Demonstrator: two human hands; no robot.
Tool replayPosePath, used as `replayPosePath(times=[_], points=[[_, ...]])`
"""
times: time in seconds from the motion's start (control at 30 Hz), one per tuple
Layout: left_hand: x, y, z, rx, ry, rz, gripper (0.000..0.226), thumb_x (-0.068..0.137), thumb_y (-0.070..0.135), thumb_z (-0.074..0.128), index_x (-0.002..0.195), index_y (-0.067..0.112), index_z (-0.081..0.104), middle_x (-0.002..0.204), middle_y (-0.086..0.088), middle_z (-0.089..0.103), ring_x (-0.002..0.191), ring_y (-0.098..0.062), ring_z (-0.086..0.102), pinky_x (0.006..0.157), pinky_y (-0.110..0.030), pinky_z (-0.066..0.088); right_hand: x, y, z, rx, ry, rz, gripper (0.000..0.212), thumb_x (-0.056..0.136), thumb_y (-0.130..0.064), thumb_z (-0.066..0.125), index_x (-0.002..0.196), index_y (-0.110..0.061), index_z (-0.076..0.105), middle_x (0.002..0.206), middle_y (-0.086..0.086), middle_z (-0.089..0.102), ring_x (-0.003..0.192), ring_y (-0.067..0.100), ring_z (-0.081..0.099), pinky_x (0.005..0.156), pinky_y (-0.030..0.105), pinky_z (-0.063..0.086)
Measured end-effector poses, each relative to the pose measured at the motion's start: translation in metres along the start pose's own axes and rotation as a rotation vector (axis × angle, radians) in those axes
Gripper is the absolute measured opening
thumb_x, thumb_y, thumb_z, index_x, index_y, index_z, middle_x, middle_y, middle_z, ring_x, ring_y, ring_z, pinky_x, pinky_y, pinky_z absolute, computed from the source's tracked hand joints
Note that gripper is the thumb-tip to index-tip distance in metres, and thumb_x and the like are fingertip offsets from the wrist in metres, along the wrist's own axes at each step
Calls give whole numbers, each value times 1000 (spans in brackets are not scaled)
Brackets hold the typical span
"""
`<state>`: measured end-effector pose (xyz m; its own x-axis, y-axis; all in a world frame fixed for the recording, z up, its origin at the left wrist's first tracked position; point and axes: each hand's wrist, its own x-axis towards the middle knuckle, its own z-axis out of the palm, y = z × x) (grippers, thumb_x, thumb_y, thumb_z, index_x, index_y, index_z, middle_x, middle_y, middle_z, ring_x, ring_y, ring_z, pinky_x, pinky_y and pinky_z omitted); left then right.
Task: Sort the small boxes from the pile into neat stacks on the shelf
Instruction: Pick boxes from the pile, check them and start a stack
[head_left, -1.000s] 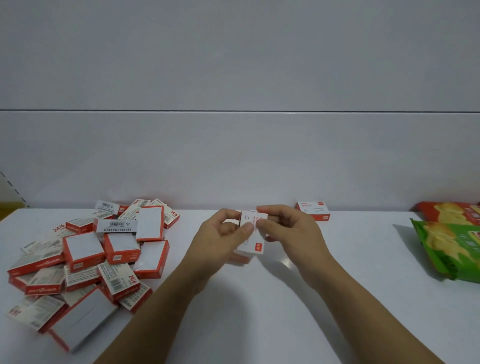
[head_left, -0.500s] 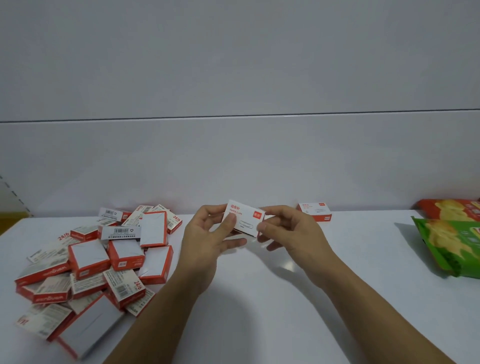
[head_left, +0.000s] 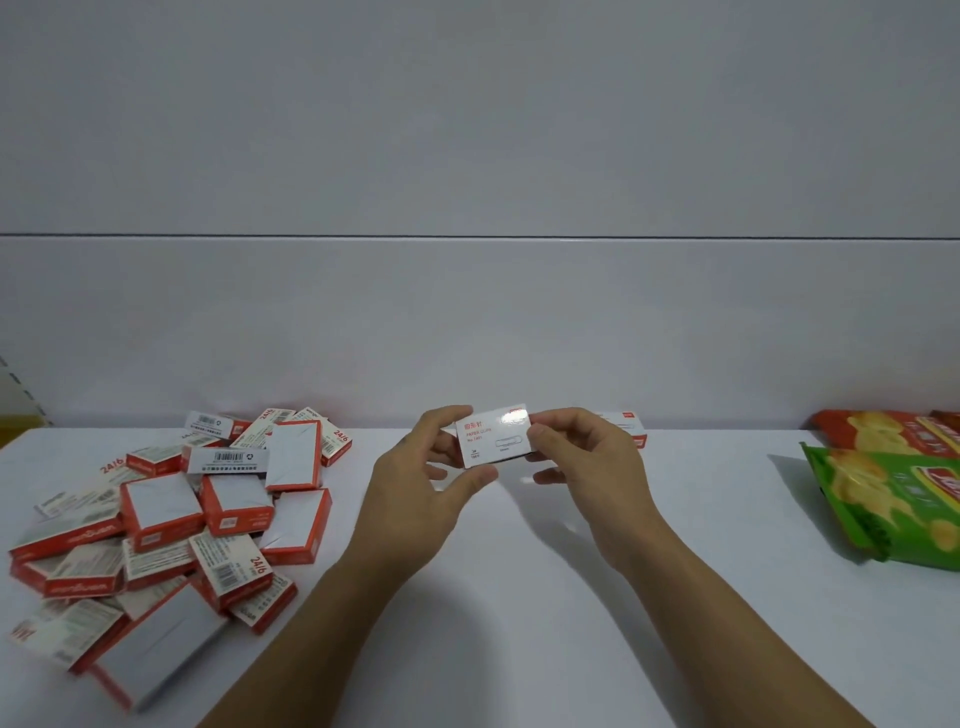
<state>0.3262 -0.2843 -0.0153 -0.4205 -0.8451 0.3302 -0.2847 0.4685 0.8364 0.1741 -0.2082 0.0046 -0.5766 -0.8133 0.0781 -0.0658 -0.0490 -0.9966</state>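
I hold one small white-and-red paper-clip box in both hands above the middle of the white shelf, its printed face towards me. My left hand grips its left edge with thumb below and fingers behind. Its right edge is pinched by my right hand. A loose pile of several red-and-white small boxes lies at the left. One single box sits at the back wall, partly hidden behind my right hand.
Green and orange snack bags lie at the right edge of the shelf. A white back wall rises right behind the shelf. Bare shelf surface stretches between the pile and the bags.
The box has turned in my hands from standing on end and tilted to level with its printed face towards me. Both hands rose slightly and stayed on it.
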Motion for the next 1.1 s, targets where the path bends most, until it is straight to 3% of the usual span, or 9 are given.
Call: replayPosePath(times=[0.17,0.3,0.47,0.6,0.8,0.93,1.1], points=[[10,-5,12,164,26,53,55,76,32,77,123,37,48,113,14,51,100,-8,55,72,-12,53,5,1,-4,-50,16,-65,18,89,-8,60,92,-20,73,86,-9,75,82,7,69,63,22,57],[21,-4,27,248,-1,53,55,78,33,76,126,28,51,109,11,55,99,-7,53,78,-16,51,14,4,-17,-182,37,-64,19,89,-9,58,94,-19,74,87,-8,74,80,9,69,67,25,59],[39,5,39,401,-120,13,43,79,30,73,118,24,56,106,5,60,89,-11,55,69,-20,46,32,7,-45,-445,185,-106,17,88,-16,58,90,-22,73,79,-10,71,73,5,65,67,19,49],[54,10,64,425,-215,-37,39,79,27,74,114,16,59,108,-1,60,94,-17,59,80,-32,51,40,6,-74,-709,275,-72,18,89,-21,55,98,-23,71,91,-7,70,79,11,60,67,24,43],[64,9,96,387,-127,-67,31,81,27,70,108,21,56,104,1,63,92,-19,60,77,-36,53,49,17,-90,-962,177,51,30,89,-24,52,115,-27,66,115,-3,66,99,18,60,74,26,42],[63,5,104,383,-32,-75,19,80,26,70,92,21,56,97,2,62,85,-18,59,72,-32,53,48,18,-88,-1062,104,45,34,88,-21,49,115,-29,66,115,-2,67,103,24,60,86,31,47],[63,4,112,371,-63,-12,20,84,28,69,103,22,67,105,2,66,91,-17,62,82,-36,55,51,18,-92,-1181,89,51,34,86,-25,47,115,-30,65,114,-2,68,103,26,59,87,32,44]])
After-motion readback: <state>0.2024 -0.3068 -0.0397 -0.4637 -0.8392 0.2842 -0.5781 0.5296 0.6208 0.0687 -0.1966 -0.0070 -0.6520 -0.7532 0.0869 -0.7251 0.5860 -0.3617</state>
